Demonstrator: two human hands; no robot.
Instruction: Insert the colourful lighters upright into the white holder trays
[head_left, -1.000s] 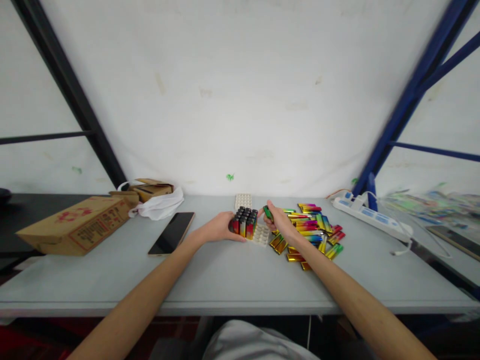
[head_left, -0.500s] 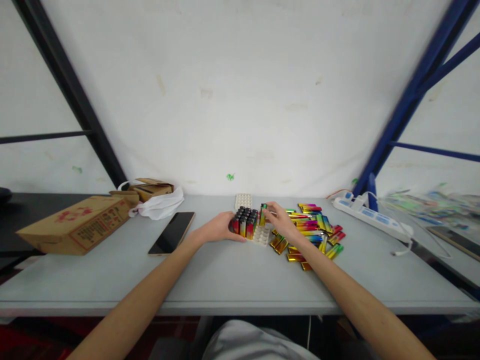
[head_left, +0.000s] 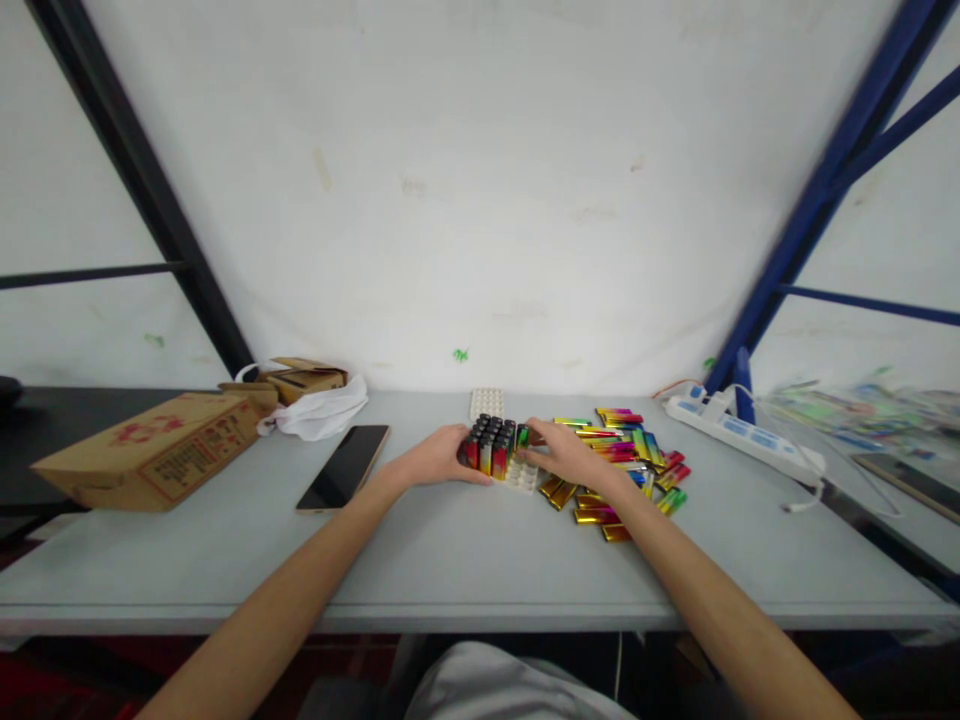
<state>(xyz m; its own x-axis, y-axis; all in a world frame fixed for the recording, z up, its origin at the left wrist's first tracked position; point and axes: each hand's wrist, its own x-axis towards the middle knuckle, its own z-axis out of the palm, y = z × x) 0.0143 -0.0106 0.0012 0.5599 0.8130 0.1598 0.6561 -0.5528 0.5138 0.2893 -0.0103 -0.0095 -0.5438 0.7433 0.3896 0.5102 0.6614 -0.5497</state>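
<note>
One tray (head_left: pixel 525 478): left hand (head_left: pixel 433 462) touching, right hand (head_left: pixel 568 455) pinching one lighter (head_left: pixel 523 436).

The near strip of the grey tabletop (head_left: pixel 465 560) is open except where the two forearms cross it. At centre, the white plastic cell tray (head_left: pixel 523 474) of upright black-capped lighters (head_left: pixel 489 443) is flanked by the left hand (head_left: pixel 435 460) and the right hand (head_left: pixel 574 455), whose fingers pinch a green lighter (head_left: pixel 523 436). A loose pile of rainbow-foil lighters (head_left: pixel 634 450) blocks the right side. A white power strip (head_left: pixel 742 432) lies far right. A black smartphone (head_left: pixel 343 466), brown cardboard box (head_left: pixel 157 448) and white plastic bag (head_left: pixel 319 412) occupy the left. Bare table separates the smartphone from the left hand.
</note>
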